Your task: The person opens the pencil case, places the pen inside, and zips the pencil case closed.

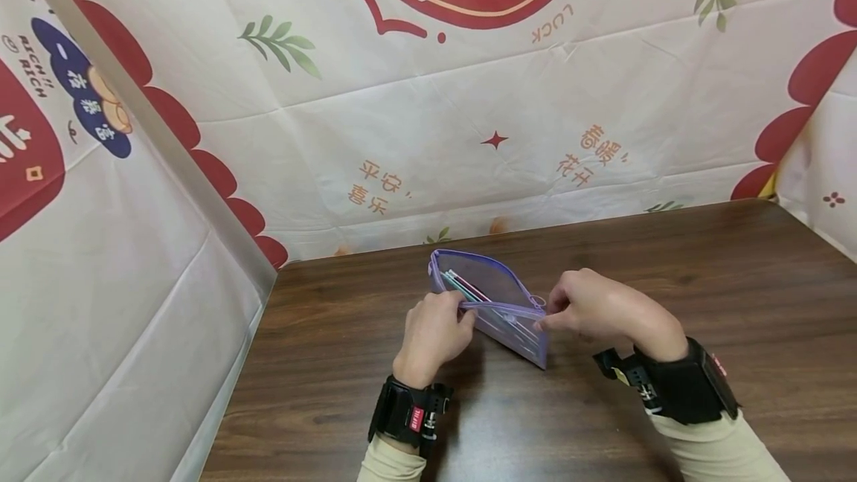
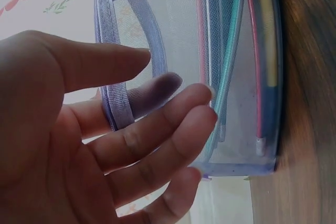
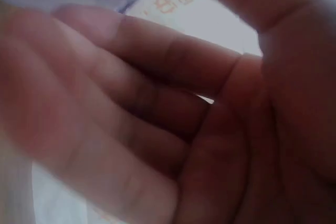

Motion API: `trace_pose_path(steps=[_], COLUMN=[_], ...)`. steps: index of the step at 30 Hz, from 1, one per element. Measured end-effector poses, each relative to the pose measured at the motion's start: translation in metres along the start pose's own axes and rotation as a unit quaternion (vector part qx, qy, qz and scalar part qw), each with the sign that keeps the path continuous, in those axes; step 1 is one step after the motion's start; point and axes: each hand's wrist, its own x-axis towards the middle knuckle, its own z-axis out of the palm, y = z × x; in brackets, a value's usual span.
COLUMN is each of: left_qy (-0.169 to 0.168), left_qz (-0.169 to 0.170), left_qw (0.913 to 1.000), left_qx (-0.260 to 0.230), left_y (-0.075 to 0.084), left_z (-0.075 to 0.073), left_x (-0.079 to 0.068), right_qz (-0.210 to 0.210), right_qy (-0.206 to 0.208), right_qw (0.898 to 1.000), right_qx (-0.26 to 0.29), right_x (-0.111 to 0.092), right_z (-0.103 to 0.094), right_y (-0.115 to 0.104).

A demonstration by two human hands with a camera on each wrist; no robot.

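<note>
A purple mesh pencil pouch (image 1: 512, 326) stands on the table with its zippered mouth spread apart. Several slim pencils or pens (image 1: 469, 287) lie inside; through the mesh in the left wrist view, pink, teal and yellow ones (image 2: 229, 61) show. My left hand (image 1: 435, 329) grips the near rim, thumb on one side and a finger behind the mesh. At the pouch's right corner, by the zipper end, my right hand (image 1: 596, 307) pinches the edge. Its exact hold is partly hidden, and its fingers (image 3: 131, 93) are blurred in the right wrist view.
The brown wood-grain table (image 1: 335, 393) extends around the pouch. Behind it hangs a white printed cloth (image 1: 435, 140), with another cloth-covered panel (image 1: 134, 281) on the left. Black wrist straps (image 1: 689, 381) are on both arms.
</note>
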Motion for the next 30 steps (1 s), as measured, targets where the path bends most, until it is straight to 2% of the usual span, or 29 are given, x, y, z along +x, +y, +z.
trace_pose_path(steps=[5, 15, 22, 30], left_qy=[0.002, 0.016, 0.006, 0.034], left_qz=[0.002, 0.019, 0.027, 0.059], left_qw=[1.0, 0.9997, 0.9995, 0.9975], left_qx=[0.004, -0.006, -0.018, -0.019], left_y=[0.0, 0.001, 0.009, 0.022], left_z=[0.0, -0.001, -0.005, -0.007], left_x=[0.0, 0.0, -0.003, -0.005], right_qz=[-0.036, -0.073, -0.065, -0.061], right_qy=[0.023, 0.058, 0.07, 0.075], right_qw=[0.999, 0.994, 0.993, 0.993], right_qx=[-0.033, -0.054, -0.062, -0.061], right_x=[0.004, 0.005, 0.004, 0.004], right_z=[0.005, 0.006, 0.003, 0.002], right_y=[-0.001, 0.0, 0.002, 0.004])
